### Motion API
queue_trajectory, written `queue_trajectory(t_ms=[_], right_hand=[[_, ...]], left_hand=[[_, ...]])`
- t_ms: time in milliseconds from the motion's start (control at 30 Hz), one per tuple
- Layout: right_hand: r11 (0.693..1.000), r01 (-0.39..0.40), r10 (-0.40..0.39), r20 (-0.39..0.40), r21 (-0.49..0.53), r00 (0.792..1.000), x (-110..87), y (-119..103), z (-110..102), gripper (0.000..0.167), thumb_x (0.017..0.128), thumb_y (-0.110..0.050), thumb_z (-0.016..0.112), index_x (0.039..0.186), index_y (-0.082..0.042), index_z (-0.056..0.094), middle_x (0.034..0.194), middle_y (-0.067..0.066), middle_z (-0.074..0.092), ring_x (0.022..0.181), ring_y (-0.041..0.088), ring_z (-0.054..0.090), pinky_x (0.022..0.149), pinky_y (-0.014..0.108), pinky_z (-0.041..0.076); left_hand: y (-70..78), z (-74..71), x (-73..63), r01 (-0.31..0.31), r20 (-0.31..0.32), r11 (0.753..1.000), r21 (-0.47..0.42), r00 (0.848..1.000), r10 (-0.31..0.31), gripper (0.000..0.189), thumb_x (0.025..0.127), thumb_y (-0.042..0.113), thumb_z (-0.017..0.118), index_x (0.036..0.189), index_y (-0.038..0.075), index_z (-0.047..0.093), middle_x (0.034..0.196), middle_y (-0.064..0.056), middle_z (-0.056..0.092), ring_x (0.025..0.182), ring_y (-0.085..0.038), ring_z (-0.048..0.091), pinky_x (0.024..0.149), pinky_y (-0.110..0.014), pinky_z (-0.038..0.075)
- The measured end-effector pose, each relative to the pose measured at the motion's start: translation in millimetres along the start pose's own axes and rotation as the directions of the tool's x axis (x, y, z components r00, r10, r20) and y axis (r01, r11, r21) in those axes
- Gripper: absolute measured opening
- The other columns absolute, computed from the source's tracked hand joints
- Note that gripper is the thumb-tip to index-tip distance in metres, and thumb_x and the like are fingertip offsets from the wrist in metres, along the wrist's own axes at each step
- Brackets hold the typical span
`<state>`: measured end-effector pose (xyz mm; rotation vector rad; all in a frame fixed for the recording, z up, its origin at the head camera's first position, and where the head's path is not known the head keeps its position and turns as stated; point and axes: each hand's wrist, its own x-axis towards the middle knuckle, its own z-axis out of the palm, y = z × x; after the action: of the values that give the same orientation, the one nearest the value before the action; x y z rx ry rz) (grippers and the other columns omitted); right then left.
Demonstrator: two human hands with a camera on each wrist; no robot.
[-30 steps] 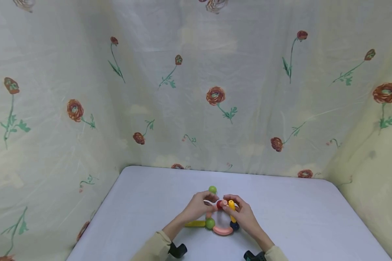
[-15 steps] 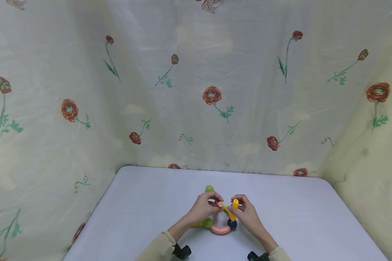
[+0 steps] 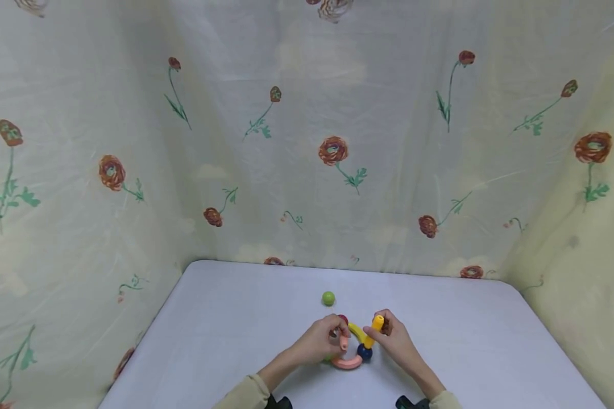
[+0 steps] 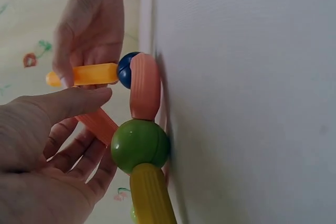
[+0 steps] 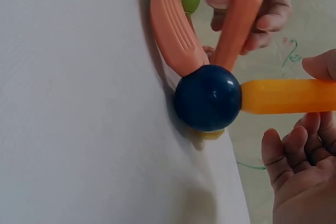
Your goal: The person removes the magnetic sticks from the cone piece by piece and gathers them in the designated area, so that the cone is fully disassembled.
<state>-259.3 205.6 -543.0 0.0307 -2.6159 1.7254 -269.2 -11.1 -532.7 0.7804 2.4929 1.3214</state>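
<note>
A ring of ball-and-stick building toy pieces lies on the table. My left hand [image 3: 317,341] holds a straight pink rod [image 3: 344,342] upright close over the ring's green ball [image 4: 140,146], which is mostly hidden in the head view. My right hand [image 3: 395,339] pinches an orange-yellow rod [image 3: 374,330] that stands tilted on the dark blue ball [image 3: 365,352]. A curved pink rod [image 3: 348,363] joins the blue and green balls. A curved yellow rod [image 3: 357,332] runs from the blue ball toward a red ball [image 3: 343,319] beyond my left fingers.
A loose green ball [image 3: 328,298] sits on the white table [image 3: 256,295] behind the ring. From the ring's green ball a yellow rod [image 4: 151,195] sticks out to the left. Flowered cloth [image 3: 307,170] hangs around the table's back and sides.
My left hand has brought the straight pink rod from beside the red ball back toward me, over the green ball. My right hand has shifted right, tilting the orange-yellow rod.
</note>
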Motion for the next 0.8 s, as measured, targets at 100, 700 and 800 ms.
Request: queue_trajectory(t_ms=[100,700,800], right_hand=[[1.0,0.005,-0.006,0.029,0.025,1.0,0.1,1,-3,0.031,0.088,-0.016,0.07,0.106,-0.001,0.049,0.09,0.005,0.052,0.078,0.014,0.051,0.066,0.022,0.045],[0.99,0.121,-0.078,0.435,-0.072,0.897,3.4,9,-58,0.034,0.088,-0.017,0.069,0.109,0.004,0.054,0.101,0.013,0.058,0.09,0.018,0.053,0.075,0.023,0.048],[0.991,0.117,-0.073,0.494,-0.059,0.866,4.0,13,-62,0.034,0.086,-0.015,0.07,0.109,0.005,0.055,0.1,0.013,0.059,0.086,0.017,0.054,0.073,0.022,0.049]], left_hand=[[-1.5,3.0,-1.8,-0.006,0.042,0.996,0.085,0.999,0.002,0.034,0.073,0.003,0.08,0.094,0.023,0.062,0.1,0.017,0.057,0.093,-0.002,0.05,0.086,-0.023,0.048],[-15.4,2.4,0.9,0.089,0.006,0.978,-0.189,0.996,-0.089,0.019,0.085,0.005,0.062,0.094,0.02,0.069,0.104,0.013,0.066,0.1,-0.009,0.056,0.095,-0.042,0.045],[-16.0,1.8,1.0,0.111,0.003,0.972,-0.206,0.994,-0.113,0.018,0.087,0.005,0.062,0.094,0.02,0.069,0.103,0.013,0.066,0.106,-0.01,0.056,0.102,-0.048,0.041]])
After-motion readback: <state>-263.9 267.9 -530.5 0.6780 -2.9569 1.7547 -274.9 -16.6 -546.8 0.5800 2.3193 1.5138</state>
